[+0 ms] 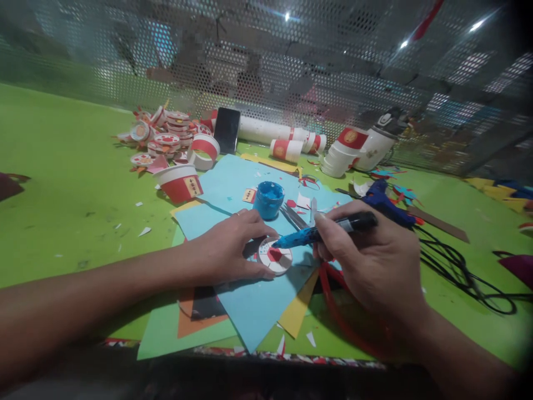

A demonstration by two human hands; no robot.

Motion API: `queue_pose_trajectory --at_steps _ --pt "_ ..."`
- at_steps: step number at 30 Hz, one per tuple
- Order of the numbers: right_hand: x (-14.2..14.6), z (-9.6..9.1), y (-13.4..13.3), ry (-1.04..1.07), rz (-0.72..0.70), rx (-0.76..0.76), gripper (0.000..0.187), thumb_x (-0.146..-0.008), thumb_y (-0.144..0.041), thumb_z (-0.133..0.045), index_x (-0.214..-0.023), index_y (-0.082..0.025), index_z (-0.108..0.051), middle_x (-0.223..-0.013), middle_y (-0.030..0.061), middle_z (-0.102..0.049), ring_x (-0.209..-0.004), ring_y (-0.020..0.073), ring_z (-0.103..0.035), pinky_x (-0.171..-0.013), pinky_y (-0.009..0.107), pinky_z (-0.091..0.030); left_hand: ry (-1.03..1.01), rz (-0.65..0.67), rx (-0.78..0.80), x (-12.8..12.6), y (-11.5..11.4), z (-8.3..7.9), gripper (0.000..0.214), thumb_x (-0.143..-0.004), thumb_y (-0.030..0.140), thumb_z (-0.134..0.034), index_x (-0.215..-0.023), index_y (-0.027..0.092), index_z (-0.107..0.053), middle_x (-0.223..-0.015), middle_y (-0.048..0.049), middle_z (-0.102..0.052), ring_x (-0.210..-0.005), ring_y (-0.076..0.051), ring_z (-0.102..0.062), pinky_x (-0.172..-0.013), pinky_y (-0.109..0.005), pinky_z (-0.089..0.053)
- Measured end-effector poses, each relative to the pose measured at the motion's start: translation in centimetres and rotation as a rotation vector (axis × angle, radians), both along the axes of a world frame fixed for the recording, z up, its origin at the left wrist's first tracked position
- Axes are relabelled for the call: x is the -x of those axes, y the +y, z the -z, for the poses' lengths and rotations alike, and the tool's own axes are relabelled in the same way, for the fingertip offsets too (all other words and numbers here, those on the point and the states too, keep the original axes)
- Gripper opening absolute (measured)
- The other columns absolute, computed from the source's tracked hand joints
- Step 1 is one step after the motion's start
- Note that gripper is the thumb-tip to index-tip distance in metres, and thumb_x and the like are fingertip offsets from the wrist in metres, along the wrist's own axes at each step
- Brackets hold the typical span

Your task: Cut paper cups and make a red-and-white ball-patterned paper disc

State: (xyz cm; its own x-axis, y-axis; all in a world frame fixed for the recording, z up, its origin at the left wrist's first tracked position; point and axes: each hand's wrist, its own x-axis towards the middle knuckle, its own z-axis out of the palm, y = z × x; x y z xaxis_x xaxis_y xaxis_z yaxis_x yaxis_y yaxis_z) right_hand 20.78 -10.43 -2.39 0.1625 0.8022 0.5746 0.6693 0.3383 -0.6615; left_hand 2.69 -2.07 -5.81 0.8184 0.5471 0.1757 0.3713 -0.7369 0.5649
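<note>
My left hand (pixel 233 244) grips the rim of a small white paper-cup base (pixel 285 264) between thumb and fingers. A red patch and dark lines mark the disc, with blue specks near its upper left. In my right hand (pixel 370 261) is a black marker (pixel 333 229), its front end coated in blue paint and its tip at the disc. Behind the disc stands a small open jar of blue paint (pixel 268 201). Scissors (pixel 295 218) with red handles lie beneath my right hand, partly hidden. Light blue paper (pixel 245 311) is under the disc and jar.
A red-and-white paper cup (pixel 177 183) stands left of the jar, before a pile of decorated discs (pixel 166 133). Behind are a phone (pixel 227 130) and stacked cups (pixel 266 129). A blue glue gun (pixel 387 203) and black cable (pixel 462 278) lie right. Perforated mesh (pixel 258 72) borders the back.
</note>
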Motion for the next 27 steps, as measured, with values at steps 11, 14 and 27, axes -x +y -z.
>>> queue_pose_trajectory --at_steps 11,14,27 --pt "-0.13 0.35 0.25 -0.118 -0.069 0.034 0.013 -0.083 -0.026 -0.059 -0.072 -0.019 -0.056 -0.052 -0.0053 -0.056 -0.045 0.0082 -0.051 -0.047 0.021 -0.04 -0.002 -0.005 -0.024 0.0 -0.02 0.07 0.047 -0.07 0.045 -0.069 -0.109 0.019 -0.061 -0.09 -0.0055 -0.052 -0.087 -0.021 -0.049 -0.074 -0.032 -0.041" --pt "-0.16 0.42 0.29 -0.123 -0.063 0.036 0.014 -0.083 -0.026 -0.06 -0.072 -0.018 -0.056 -0.052 -0.0053 -0.055 -0.045 0.0082 -0.05 -0.047 0.021 -0.04 -0.005 -0.001 -0.024 0.03 -0.03 0.1 0.047 -0.071 0.043 -0.069 -0.109 0.019 -0.061 -0.093 -0.0064 -0.052 -0.089 -0.021 -0.049 -0.075 -0.032 -0.042" --pt "-0.18 0.27 0.3 -0.127 -0.1 0.109 0.016 -0.083 -0.029 -0.06 -0.072 -0.018 -0.056 -0.05 -0.0058 -0.054 -0.043 0.0076 -0.048 -0.045 0.02 -0.038 0.003 -0.001 -0.02 -0.03 0.09 0.25 0.043 -0.07 0.043 -0.07 -0.105 0.019 -0.061 -0.088 -0.0051 -0.052 -0.085 -0.021 -0.049 -0.072 -0.031 -0.04"
